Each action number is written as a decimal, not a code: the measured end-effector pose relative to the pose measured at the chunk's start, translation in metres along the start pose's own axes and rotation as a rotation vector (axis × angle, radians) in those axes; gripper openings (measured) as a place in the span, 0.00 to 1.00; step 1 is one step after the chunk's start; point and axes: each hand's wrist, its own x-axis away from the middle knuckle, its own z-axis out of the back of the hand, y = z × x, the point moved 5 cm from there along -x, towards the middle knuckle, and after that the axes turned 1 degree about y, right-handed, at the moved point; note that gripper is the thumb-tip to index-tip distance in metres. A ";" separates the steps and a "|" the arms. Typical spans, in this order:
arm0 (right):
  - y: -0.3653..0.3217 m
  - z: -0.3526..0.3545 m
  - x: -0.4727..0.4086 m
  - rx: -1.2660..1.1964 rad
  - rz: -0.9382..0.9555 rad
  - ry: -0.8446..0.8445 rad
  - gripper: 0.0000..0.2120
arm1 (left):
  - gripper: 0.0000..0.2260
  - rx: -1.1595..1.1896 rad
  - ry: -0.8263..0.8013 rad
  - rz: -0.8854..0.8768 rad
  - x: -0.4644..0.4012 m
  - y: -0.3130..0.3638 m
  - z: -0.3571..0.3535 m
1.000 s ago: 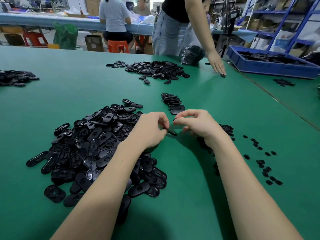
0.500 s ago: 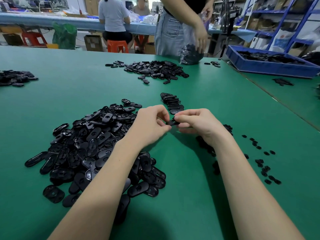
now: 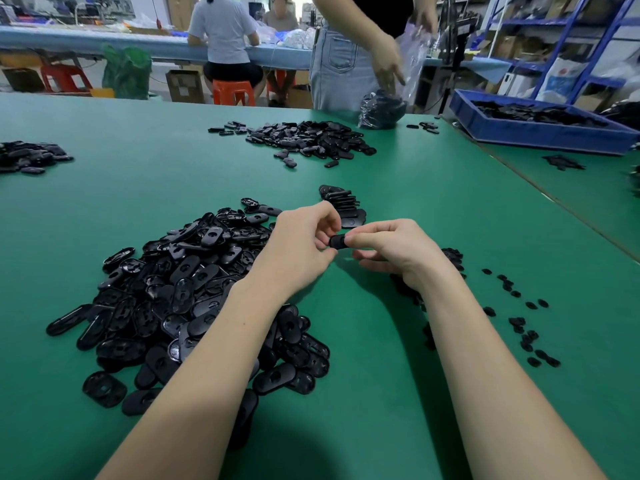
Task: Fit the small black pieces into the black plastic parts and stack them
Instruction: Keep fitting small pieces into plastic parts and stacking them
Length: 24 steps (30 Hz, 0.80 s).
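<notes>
Both hands pinch one black plastic part (image 3: 337,241) between them, just above the green table (image 3: 433,202), near the middle of the frame. Left hand (image 3: 299,249) has its fingertips pressed on the left end of the part. Right hand (image 3: 398,249) holds the right end, with its fingers curled over the top. I cannot tell if a small piece is already in the part, because the fingers hide most of it.

Just behind the hands, a little higher in the frame, sits a short stack of finished parts (image 3: 343,204), leaning and spread like a row. On the left of the frame lies a big pile of loose black plastic parts (image 3: 180,299), and the left arm lies over its near edge. On the right, small black pieces (image 3: 519,320) are scattered over the table, with a little heap partly hidden behind the right wrist.

Farther back, in the upper middle, is another pile of parts (image 3: 308,140). A standing person (image 3: 349,53) there reaches into a clear bag of parts (image 3: 382,110). A blue bin (image 3: 540,131) full of black parts sits at the upper right. One more small heap (image 3: 27,155) lies at the far left edge.
</notes>
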 end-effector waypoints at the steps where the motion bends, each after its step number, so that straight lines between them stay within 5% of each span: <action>1: 0.000 0.000 0.000 -0.003 0.003 0.003 0.04 | 0.12 0.005 0.002 -0.002 0.000 0.000 0.000; 17: 0.005 0.001 0.005 -0.087 -0.082 -0.045 0.09 | 0.13 0.175 -0.003 0.160 0.000 -0.007 0.005; 24: 0.006 0.001 0.004 0.026 -0.067 -0.047 0.10 | 0.07 0.237 -0.166 0.326 -0.001 -0.018 0.000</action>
